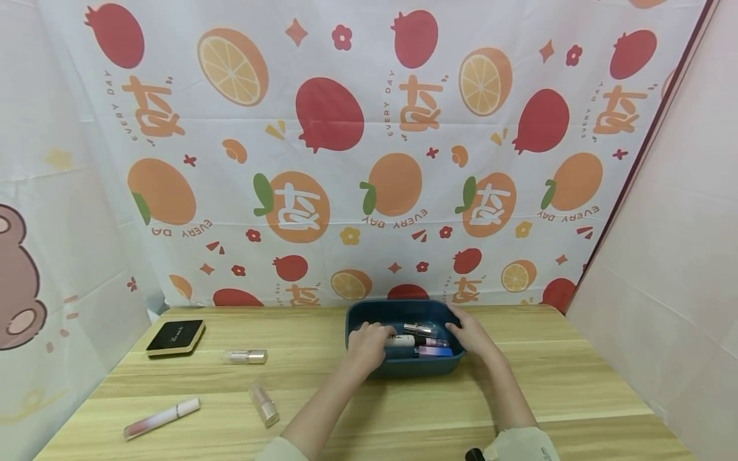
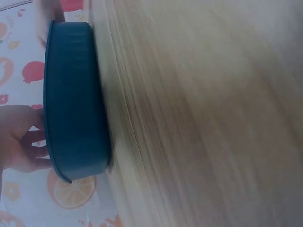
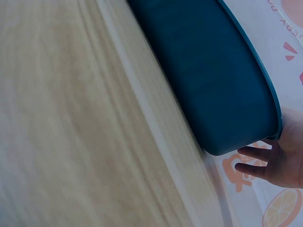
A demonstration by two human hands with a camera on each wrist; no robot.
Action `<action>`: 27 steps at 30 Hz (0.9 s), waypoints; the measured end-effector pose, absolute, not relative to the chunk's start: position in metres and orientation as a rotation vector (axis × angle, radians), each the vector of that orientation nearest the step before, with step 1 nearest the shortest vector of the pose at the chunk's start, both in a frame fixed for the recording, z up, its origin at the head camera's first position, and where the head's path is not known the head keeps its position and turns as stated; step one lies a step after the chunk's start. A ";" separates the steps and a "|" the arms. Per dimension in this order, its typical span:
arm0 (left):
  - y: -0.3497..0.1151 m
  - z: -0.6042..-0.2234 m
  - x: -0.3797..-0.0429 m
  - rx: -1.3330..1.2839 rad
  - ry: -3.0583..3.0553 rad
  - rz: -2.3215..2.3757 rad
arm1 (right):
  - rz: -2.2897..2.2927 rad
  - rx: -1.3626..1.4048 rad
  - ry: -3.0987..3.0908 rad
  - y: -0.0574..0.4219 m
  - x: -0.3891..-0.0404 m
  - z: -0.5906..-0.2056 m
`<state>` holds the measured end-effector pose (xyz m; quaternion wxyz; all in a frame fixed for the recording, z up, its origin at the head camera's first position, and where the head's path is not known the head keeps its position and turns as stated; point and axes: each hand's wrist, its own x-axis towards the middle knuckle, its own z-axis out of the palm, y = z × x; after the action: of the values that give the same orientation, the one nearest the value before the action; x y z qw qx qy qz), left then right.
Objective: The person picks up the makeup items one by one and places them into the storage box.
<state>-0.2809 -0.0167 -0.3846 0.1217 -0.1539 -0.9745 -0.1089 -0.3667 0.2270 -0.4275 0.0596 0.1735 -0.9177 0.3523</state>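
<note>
A dark blue plastic bin stands on the wooden table, near the patterned cloth at the back. Inside it lie a white tube with a black cap, a shiny lipstick tube and a blue-and-purple box. My left hand reaches over the bin's left side, its index finger by the white tube; the bin hides the other fingertips in the left wrist view. With the thumb inside and fingers outside, my right hand grips the bin's right rim.
To the left on the table lie a black compact with a gold edge, a clear-and-gold lipstick, a second such lipstick and a pink lip gloss tube. Cloth hangs behind.
</note>
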 end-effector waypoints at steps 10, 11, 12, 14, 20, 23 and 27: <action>-0.016 -0.388 -0.281 -0.460 -2.840 -0.326 | 1.097 0.522 -2.779 0.227 -0.365 -0.427; -0.016 -0.388 -0.281 -0.461 -2.841 -0.326 | 1.103 0.516 -2.780 0.227 -0.365 -0.427; -0.016 -0.389 -0.281 -0.462 -2.842 -0.325 | 1.100 0.520 -2.779 0.227 -0.365 -0.428; -0.016 -0.389 -0.282 -0.460 -2.850 -0.321 | 1.094 0.523 -2.776 0.228 -0.365 -0.428; -0.015 -0.390 -0.282 -0.431 -2.863 -0.316 | 1.087 0.531 -2.766 0.228 -0.366 -0.427; -0.014 -0.389 -0.282 -0.412 -2.868 -0.318 | 1.081 0.537 -2.766 0.228 -0.366 -0.427; -0.012 -0.388 -0.283 -0.397 -2.870 -0.335 | 1.064 0.531 -2.778 0.228 -0.365 -0.426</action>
<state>-0.2830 -0.0122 -0.3876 0.1122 -0.1354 -0.9778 -0.1141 -0.3654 0.2277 -0.4261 0.0600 0.1756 -0.9177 0.3514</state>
